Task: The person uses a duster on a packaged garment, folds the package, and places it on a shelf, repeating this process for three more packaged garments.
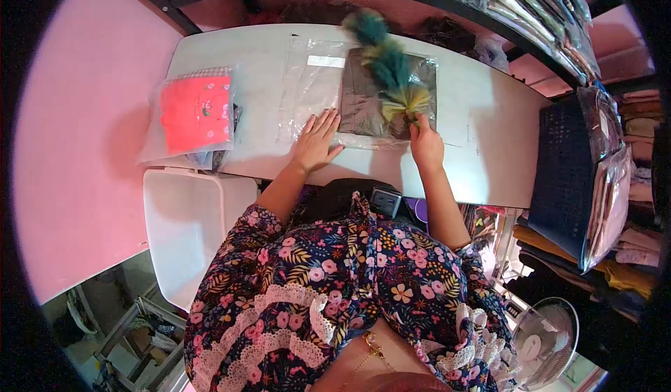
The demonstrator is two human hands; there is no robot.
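Observation:
My left hand (316,140) lies flat, fingers spread, on a clear plastic bag (307,88) spread on the white table (482,133). A folded dark garment (360,98) sits partly inside the bag, just to the right of that hand. My right hand (425,142) grips the handle of a teal and yellow feather duster (391,67), whose feathers rest across the dark garment.
A bagged red garment (197,112) lies at the table's left end. A white plastic tub (185,224) stands below it. A dark basket (566,175) with packed clothes sits at the right. Shelves of bagged clothing (531,8) run behind the table. A fan (545,339) stands at lower right.

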